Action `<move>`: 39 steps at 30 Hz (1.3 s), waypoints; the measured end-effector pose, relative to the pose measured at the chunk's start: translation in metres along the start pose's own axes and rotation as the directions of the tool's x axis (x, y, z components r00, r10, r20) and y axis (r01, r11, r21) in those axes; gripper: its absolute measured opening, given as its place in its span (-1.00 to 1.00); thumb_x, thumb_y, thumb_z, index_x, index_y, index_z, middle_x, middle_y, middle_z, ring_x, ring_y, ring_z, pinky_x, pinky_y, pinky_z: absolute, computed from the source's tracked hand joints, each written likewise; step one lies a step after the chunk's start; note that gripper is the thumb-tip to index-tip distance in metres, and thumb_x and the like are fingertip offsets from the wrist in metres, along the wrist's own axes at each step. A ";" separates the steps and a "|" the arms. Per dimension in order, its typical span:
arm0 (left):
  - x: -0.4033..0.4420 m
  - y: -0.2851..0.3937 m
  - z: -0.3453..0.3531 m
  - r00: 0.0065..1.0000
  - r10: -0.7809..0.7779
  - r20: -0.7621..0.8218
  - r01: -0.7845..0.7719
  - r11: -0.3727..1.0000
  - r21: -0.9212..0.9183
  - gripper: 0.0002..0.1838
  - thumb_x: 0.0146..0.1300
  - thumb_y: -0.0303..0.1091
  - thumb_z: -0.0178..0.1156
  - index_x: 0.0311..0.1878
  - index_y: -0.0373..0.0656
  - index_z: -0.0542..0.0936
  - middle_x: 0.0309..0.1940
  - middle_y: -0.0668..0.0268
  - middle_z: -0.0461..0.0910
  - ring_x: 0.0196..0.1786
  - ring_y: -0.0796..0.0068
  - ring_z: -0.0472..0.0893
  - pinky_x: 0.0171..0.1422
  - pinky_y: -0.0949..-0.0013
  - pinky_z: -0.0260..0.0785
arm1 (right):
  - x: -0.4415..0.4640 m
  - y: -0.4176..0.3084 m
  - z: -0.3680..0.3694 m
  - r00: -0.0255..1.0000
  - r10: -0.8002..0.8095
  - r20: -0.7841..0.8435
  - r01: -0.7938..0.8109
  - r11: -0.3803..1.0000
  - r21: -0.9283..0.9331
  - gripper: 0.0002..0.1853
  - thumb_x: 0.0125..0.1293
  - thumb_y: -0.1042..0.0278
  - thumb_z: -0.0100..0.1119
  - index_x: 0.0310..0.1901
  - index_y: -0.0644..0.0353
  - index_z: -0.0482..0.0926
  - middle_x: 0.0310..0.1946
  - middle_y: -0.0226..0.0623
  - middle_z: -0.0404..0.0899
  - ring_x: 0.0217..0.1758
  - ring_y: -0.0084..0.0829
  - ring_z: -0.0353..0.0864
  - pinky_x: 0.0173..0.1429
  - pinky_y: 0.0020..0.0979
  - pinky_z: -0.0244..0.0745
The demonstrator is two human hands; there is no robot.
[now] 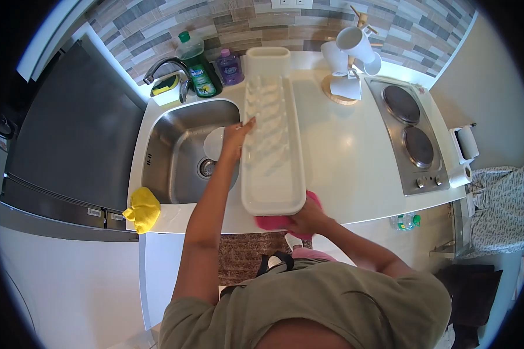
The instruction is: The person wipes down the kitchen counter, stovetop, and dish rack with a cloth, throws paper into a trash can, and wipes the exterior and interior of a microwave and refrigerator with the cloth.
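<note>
A long white plastic dish-drying tray (pixel 273 186) with raised ridges stands over the counter, right of the sink. My left hand (pixel 235 138) grips its left edge, fingers closed over the rim. My right hand (pixel 308 220) is closed on a pink cloth (pixel 273 223) at the tray's near end; the tray hides part of the cloth. Below my left hand, a white round dish (pixel 213 143) lies in the steel sink (pixel 163 157), partly covered by the hand.
Behind the sink are a faucet (pixel 167 63), green dish soap (pixel 201 72), a purple bottle (pixel 230 68) and a sponge holder (pixel 166 90). A yellow cloth (pixel 142 210) hangs at the front edge. White mugs (pixel 355 43) hang on a wooden stand, left of the two-plate stove (pixel 410 139).
</note>
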State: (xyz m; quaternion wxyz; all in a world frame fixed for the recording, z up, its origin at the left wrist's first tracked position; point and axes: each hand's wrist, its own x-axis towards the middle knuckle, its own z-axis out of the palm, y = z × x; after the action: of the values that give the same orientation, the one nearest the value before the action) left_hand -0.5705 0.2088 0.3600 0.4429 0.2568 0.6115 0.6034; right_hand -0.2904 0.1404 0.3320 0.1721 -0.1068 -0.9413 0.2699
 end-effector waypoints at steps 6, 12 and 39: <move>0.014 -0.027 0.023 0.999 -0.039 -0.022 0.038 0.999 -0.022 -0.58 0.05 -0.23 0.39 -0.22 -0.46 0.60 -0.41 0.20 0.62 -0.43 0.50 0.59 -0.35 0.42 0.44 | -0.088 0.035 -0.081 0.875 0.241 -0.421 -0.413 0.824 -0.387 -0.57 -0.16 0.28 0.32 -0.13 0.06 0.60 0.09 -0.31 0.47 0.21 -0.11 0.37 0.21 -0.07 0.23; 0.022 -0.030 0.025 0.976 0.163 -0.145 -0.070 0.864 0.499 -0.57 0.02 -0.01 0.31 -0.30 -0.26 0.67 -0.47 0.11 0.64 -0.40 0.30 0.64 -0.26 0.29 0.46 | -0.114 0.022 -0.067 0.798 0.306 -0.520 -0.465 0.861 -0.207 -0.50 -0.23 0.25 0.33 -0.12 0.16 0.58 -0.01 -0.03 0.46 0.01 0.04 0.42 -0.03 0.04 0.32; -0.169 0.003 -0.305 0.866 0.401 -0.300 0.291 0.085 0.953 -0.27 -0.32 0.02 0.49 0.03 0.05 0.51 -0.01 0.01 0.48 0.04 0.05 0.54 -0.01 0.07 0.44 | 0.167 -0.134 0.169 0.960 -0.272 -0.057 0.269 0.961 -0.055 -0.47 -0.15 0.32 0.27 -0.03 0.22 0.52 0.13 -0.01 0.25 0.27 0.13 0.13 0.30 0.09 0.09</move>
State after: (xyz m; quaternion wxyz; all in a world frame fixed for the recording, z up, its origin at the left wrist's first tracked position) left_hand -0.7502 -0.0899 0.3658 -0.0482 0.3462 0.9329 0.0870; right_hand -0.5223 -0.0013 0.3148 0.2349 0.0105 -0.9471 0.2184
